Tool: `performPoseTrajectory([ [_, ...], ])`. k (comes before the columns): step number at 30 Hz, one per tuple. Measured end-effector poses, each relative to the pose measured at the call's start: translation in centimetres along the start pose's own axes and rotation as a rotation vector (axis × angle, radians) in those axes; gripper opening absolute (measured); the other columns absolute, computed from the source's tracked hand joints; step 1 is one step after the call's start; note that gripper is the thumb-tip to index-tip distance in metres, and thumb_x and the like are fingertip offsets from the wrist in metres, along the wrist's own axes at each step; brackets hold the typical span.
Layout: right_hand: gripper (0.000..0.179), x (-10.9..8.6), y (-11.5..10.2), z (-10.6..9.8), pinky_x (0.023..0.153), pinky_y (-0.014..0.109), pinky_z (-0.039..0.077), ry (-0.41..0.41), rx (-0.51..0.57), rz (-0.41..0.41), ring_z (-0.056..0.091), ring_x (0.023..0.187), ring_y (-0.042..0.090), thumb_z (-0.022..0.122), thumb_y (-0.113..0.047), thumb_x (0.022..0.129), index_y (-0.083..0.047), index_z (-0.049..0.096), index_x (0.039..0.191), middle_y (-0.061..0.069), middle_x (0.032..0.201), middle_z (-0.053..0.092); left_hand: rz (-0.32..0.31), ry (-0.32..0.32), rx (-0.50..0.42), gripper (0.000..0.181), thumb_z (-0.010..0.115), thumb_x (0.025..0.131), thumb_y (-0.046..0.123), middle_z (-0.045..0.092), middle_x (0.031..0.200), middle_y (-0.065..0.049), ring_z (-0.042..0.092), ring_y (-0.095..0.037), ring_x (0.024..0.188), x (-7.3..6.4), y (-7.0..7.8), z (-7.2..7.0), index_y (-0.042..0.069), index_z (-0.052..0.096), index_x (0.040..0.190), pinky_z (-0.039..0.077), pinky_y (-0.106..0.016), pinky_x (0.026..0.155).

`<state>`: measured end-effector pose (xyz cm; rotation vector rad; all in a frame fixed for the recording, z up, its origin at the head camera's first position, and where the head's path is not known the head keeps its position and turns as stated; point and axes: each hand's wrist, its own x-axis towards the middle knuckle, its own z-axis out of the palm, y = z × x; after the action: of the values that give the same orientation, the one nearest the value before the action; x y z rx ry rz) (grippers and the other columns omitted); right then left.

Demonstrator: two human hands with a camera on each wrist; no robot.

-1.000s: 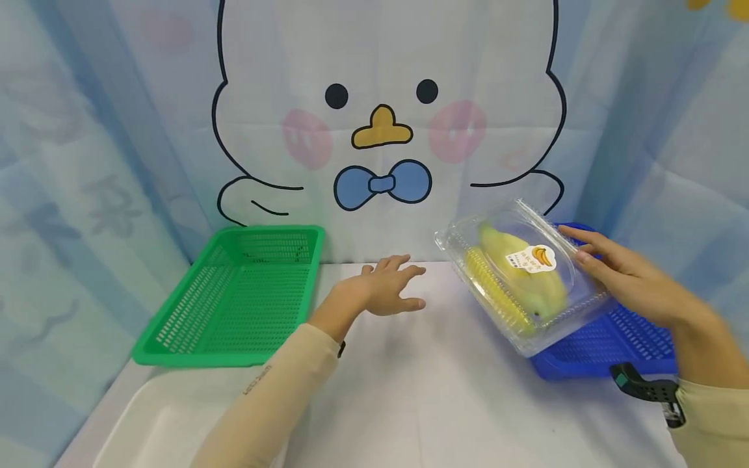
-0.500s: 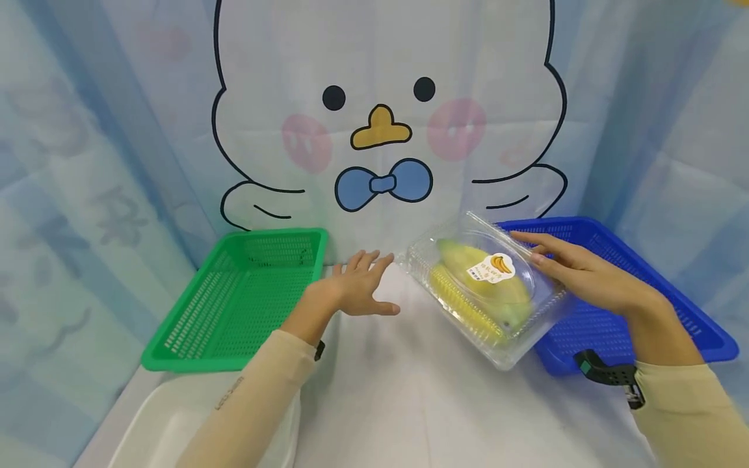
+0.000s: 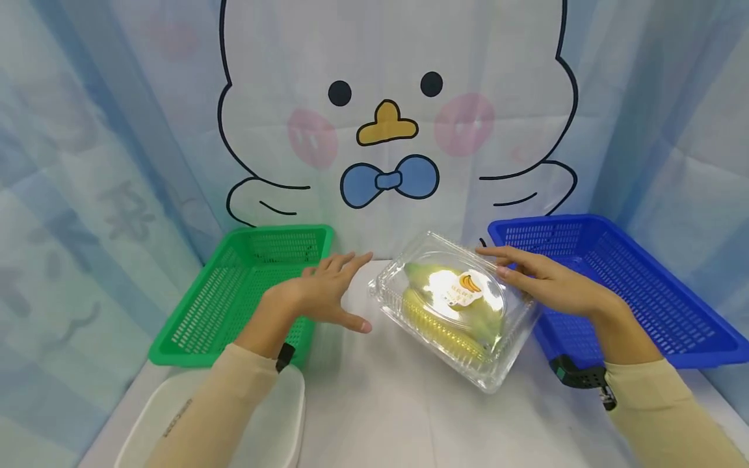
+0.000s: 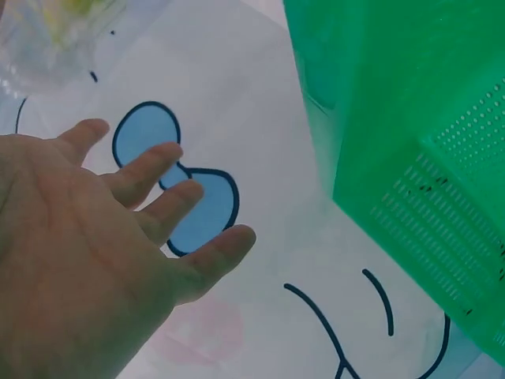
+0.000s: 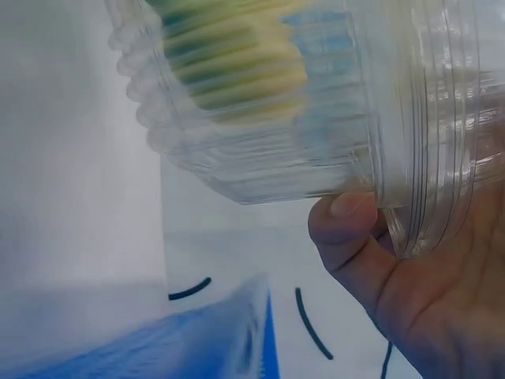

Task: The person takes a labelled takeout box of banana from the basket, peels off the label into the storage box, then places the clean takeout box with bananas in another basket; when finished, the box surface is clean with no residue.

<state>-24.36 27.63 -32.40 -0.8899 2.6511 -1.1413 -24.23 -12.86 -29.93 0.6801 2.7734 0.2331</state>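
Observation:
In the head view, a clear plastic clamshell box with a banana-picture sticker hangs tilted over the table's middle. Through its lid show a yellow-green fruit and a ribbed yellow shape like corn. My right hand grips the box by its right edge; in the right wrist view one digit presses against the box wall below the rim. My left hand is spread and holds nothing, left of the box and overlapping the green basket's right side. The left wrist view shows that hand's palm with fingers apart.
A green perforated basket stands at the left and a blue one at the right. Partly behind my left sleeve, a white plastic tub sits at the front left. A printed curtain hangs behind the white table.
My right hand has carried the box left and down, away from the blue basket, toward the middle. My left hand has moved left, nearer the green basket, staying spread.

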Motion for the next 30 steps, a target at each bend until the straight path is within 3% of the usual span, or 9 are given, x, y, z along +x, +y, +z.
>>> performPoseTrajectory([
  [6,0.045,0.6,0.7,2.1,0.078,0.033,0.048,-0.031,0.068,0.008,0.050,0.108,0.031,0.046,-0.028,0.111,-0.030,0.044,0.156,0.009,0.134,0.052,0.023,0.035,-0.031,0.128,0.084,0.073,0.067,0.014,0.171,-0.009,0.012,-0.040,0.156,-0.6,-0.2,-0.3,0.033,0.003,0.166,0.019,-0.075,0.116],
  [8,0.045,0.8,0.9,2.8,0.073,0.032,0.048,-0.049,0.081,0.012,0.052,0.096,0.029,0.046,-0.028,0.111,-0.030,0.045,0.156,0.011,0.126,0.054,0.038,0.025,-0.038,0.129,0.084,0.073,0.066,0.014,0.171,-0.008,0.013,-0.041,0.156,-0.5,-0.2,-0.1,0.032,0.003,0.167,0.020,-0.075,0.116],
  [12,0.044,1.1,1.0,3.8,0.066,0.032,0.048,-0.094,0.097,0.028,0.052,0.082,0.028,0.046,-0.029,0.111,-0.031,0.045,0.155,0.015,0.126,0.055,0.049,-0.014,-0.038,0.131,0.086,0.071,0.067,0.014,0.172,-0.007,0.013,-0.038,0.156,-0.5,0.0,0.4,0.033,0.002,0.166,0.021,-0.074,0.116],
  [15,0.044,1.4,0.9,4.5,0.071,0.034,0.050,-0.122,0.088,0.028,0.056,0.098,0.029,0.047,-0.031,0.111,-0.033,0.045,0.155,0.014,0.138,0.054,0.031,-0.035,-0.030,0.132,0.087,0.068,0.066,0.015,0.172,-0.005,0.013,-0.035,0.156,-0.6,0.3,0.7,0.037,0.002,0.166,0.022,-0.072,0.117],
  [19,0.044,1.8,0.7,5.1,0.079,0.038,0.051,-0.137,0.057,0.010,0.056,0.114,0.029,0.047,-0.032,0.110,-0.035,0.046,0.154,0.011,0.139,0.058,0.023,-0.059,0.005,0.131,0.088,0.067,0.066,0.018,0.171,-0.004,0.016,-0.035,0.156,-0.8,0.9,0.9,0.040,0.006,0.165,0.023,-0.071,0.117],
  [26,0.045,2.4,0.8,6.1,0.069,0.034,0.054,-0.210,0.087,-0.058,0.059,0.088,0.024,0.048,-0.026,0.111,-0.029,0.045,0.156,0.008,0.135,0.061,0.027,-0.093,0.078,0.130,0.091,0.066,0.063,0.025,0.169,-0.007,0.022,-0.036,0.155,-1.2,1.6,1.7,0.038,0.012,0.165,0.025,-0.071,0.116],
  [30,0.045,2.7,0.9,6.7,0.069,0.033,0.056,-0.212,0.097,-0.090,0.061,0.089,0.022,0.053,-0.025,0.109,-0.025,0.048,0.154,0.008,0.136,0.062,0.021,-0.101,0.095,0.129,0.094,0.065,0.059,0.027,0.169,-0.009,0.024,-0.038,0.154,-1.5,1.7,2.1,0.035,0.017,0.165,0.025,-0.072,0.116],
])
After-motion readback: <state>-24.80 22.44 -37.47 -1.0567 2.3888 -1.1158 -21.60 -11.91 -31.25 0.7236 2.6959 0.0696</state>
